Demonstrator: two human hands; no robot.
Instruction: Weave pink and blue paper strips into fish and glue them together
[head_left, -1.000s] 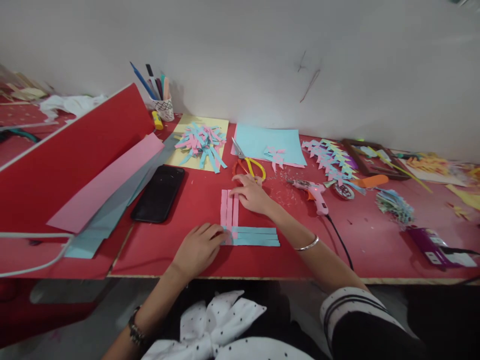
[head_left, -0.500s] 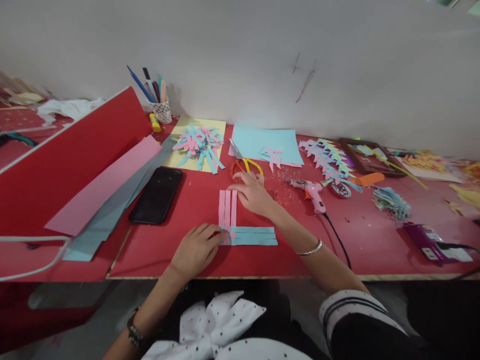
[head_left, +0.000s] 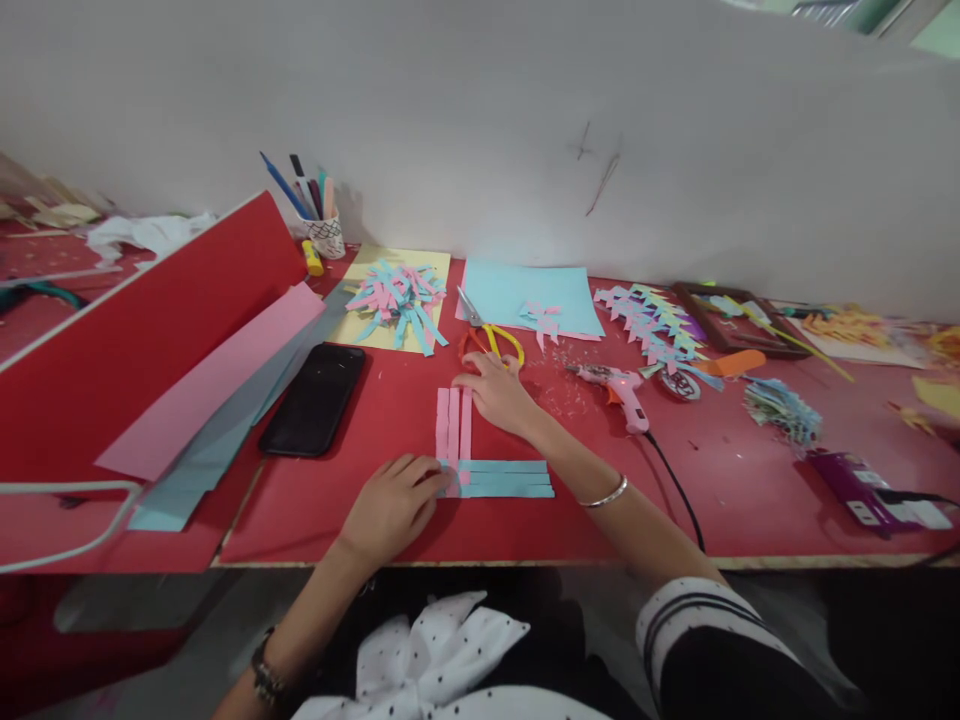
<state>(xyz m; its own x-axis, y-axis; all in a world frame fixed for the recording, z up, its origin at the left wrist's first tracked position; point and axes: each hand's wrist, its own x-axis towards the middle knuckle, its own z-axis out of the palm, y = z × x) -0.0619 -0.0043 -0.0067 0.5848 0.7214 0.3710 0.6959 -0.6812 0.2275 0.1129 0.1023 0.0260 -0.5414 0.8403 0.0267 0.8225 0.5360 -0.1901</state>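
Barely anything's moved: your right grip (head_left: 501, 395) has edged a touch toward the far ends of the pink strips (head_left: 454, 430), and your left grip (head_left: 394, 505) is staying put. Those strips lie flat between your two grips, overlapping the blue strips (head_left: 510, 480), which run off to the right of your left grip. Left fingers are bunched together on the overlap, can't tell if they're pinching anything. Right thumb and finger look slightly spread, can't tell if they've got a strip. Scissors (head_left: 477, 320) sit just beyond your right grip, glue gun (head_left: 619, 382) right of it, phone (head_left: 313, 400) beyond-left of your left one, all on the red desk (head_left: 397, 420).
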